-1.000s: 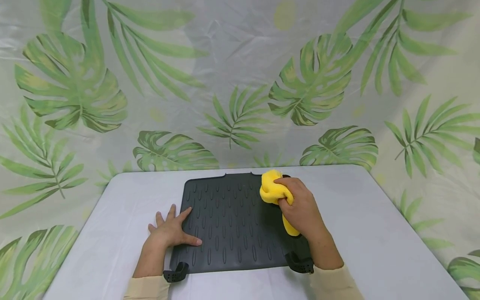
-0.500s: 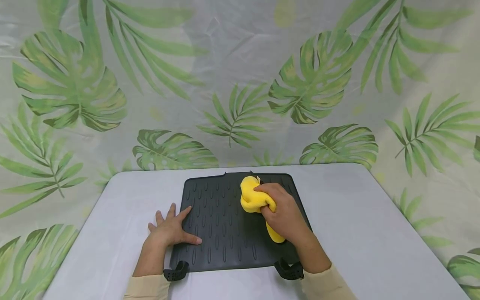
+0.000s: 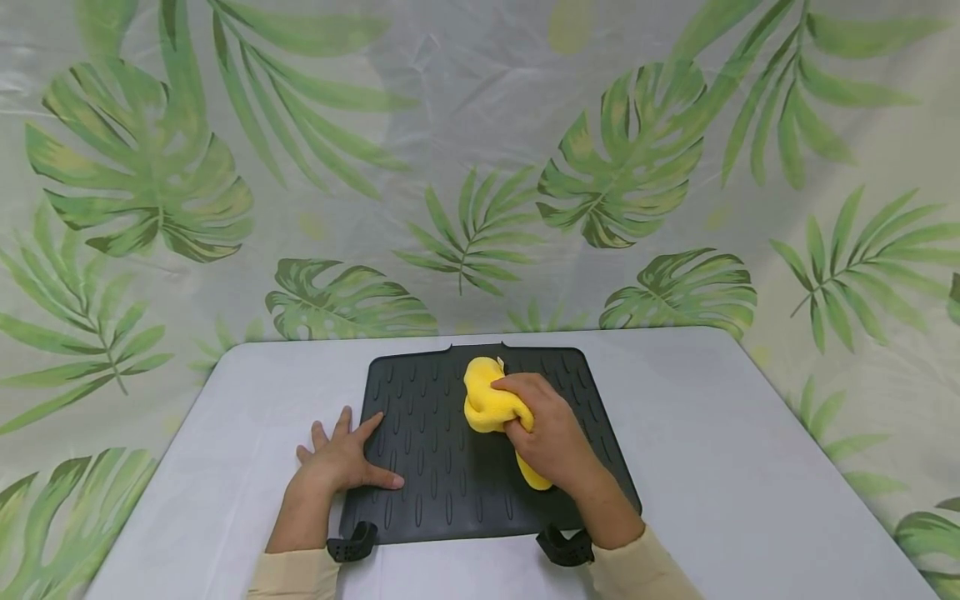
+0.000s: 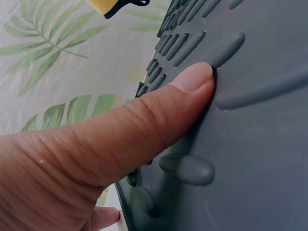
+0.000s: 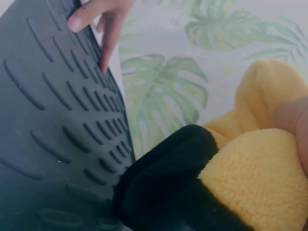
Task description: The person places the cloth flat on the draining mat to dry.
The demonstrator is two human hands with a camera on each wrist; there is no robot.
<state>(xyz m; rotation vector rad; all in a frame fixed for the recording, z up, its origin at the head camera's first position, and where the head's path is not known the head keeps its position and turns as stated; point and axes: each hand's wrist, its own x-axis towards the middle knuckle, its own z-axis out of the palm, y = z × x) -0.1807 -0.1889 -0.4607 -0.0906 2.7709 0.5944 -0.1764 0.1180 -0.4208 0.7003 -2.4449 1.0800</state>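
My right hand (image 3: 551, 437) grips a bunched yellow cloth (image 3: 487, 404), fingers curled round it, pressing it onto the middle of the dark ribbed mat (image 3: 435, 467). The mat lies flat on the white tabletop (image 3: 750, 467), near its front edge. My left hand (image 3: 341, 458) rests with fingers spread and straight on the mat's left edge, thumb (image 4: 159, 115) flat on the ribs, the other fingers partly on the tabletop. A leaf-patterned curtain (image 3: 480, 167) hangs behind the tabletop.
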